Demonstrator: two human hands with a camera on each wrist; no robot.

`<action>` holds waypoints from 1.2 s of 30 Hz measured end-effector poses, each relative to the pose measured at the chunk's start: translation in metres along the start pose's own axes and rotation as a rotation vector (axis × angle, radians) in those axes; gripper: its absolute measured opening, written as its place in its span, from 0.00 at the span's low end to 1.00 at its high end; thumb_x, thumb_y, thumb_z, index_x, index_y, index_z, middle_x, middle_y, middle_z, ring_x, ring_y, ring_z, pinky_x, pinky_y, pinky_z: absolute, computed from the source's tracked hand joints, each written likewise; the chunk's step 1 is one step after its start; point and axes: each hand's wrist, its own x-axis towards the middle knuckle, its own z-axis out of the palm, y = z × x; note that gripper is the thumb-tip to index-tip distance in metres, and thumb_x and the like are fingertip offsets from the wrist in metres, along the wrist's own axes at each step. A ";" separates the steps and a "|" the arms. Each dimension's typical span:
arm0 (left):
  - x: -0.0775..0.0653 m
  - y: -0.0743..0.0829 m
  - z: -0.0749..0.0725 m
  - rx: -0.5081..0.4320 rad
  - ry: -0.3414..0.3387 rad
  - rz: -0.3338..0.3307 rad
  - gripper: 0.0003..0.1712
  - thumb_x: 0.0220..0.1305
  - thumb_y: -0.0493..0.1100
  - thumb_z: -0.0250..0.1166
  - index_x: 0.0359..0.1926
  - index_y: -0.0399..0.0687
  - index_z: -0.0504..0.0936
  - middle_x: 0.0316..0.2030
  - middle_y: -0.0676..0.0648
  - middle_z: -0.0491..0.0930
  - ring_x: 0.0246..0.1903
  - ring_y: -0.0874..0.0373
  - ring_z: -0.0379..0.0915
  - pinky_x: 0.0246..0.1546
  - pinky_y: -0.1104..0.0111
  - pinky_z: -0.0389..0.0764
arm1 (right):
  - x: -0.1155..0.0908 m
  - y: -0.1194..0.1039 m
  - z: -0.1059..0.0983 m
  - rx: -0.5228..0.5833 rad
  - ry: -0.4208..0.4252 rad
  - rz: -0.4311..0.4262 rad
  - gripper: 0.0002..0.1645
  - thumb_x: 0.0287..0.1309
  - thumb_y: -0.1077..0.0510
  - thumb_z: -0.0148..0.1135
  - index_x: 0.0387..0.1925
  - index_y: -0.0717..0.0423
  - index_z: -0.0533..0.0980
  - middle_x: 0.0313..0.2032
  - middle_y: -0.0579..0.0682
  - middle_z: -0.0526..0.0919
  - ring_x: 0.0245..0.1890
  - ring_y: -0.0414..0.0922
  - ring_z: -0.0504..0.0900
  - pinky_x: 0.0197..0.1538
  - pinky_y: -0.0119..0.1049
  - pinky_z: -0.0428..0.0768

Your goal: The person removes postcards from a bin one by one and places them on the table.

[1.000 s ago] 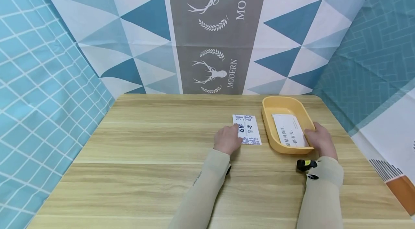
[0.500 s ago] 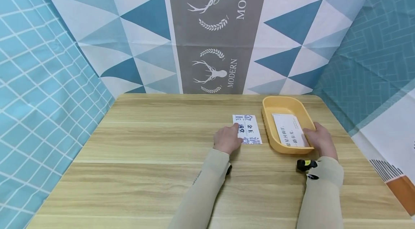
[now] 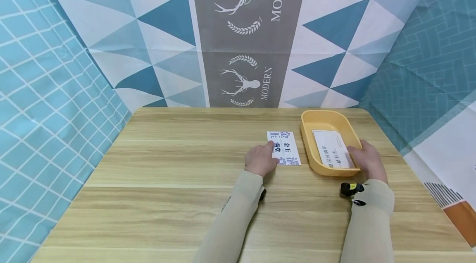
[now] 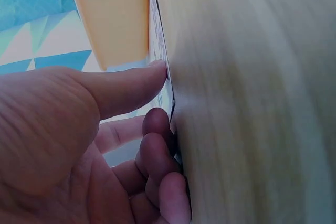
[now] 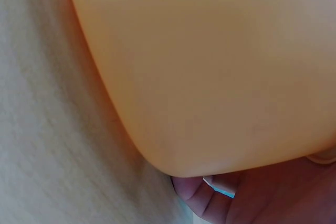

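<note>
A white card [image 3: 291, 147] with blue Chinese characters lies flat on the wooden table. My left hand [image 3: 260, 159] pinches its left edge; in the left wrist view the thumb [image 4: 131, 87] presses on the card's face and the other fingers curl at its edge by the tabletop. To the right stands a yellow-orange plastic tray [image 3: 311, 159]. Its right rim is gripped by my right hand [image 3: 368, 161], thumb over the inside, fingers outside. Inside the tray lies another white card [image 3: 331, 147] with black characters. In the right wrist view the tray wall [image 5: 210, 77] hides much of that hand.
The wood-grain table [image 3: 167, 197] ends at a patterned cloth backdrop [image 3: 238, 39], with a blue tiled-pattern cloth [image 3: 48, 81] along the left. The tray stands near the table's back right corner. A black wrist camera [image 3: 351, 189] is on the right sleeve.
The blue-lettered card has turned very slightly under my left hand. Both hands and the tray stay in place.
</note>
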 end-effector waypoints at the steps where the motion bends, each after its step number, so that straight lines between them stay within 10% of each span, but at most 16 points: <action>1: 0.000 0.000 0.000 0.000 -0.002 -0.001 0.35 0.62 0.59 0.69 0.69 0.61 0.72 0.27 0.49 0.79 0.21 0.57 0.67 0.18 0.65 0.68 | 0.000 0.000 0.000 0.003 -0.001 0.002 0.45 0.76 0.41 0.36 0.80 0.63 0.40 0.74 0.73 0.56 0.63 0.67 0.63 0.69 0.71 0.60; 36: -0.003 0.004 -0.002 -0.032 -0.021 0.001 0.22 0.71 0.49 0.62 0.64 0.58 0.76 0.24 0.49 0.76 0.16 0.59 0.62 0.14 0.69 0.62 | -0.002 0.000 0.000 0.017 0.004 0.000 0.46 0.76 0.38 0.37 0.79 0.64 0.46 0.72 0.71 0.59 0.61 0.65 0.65 0.68 0.70 0.63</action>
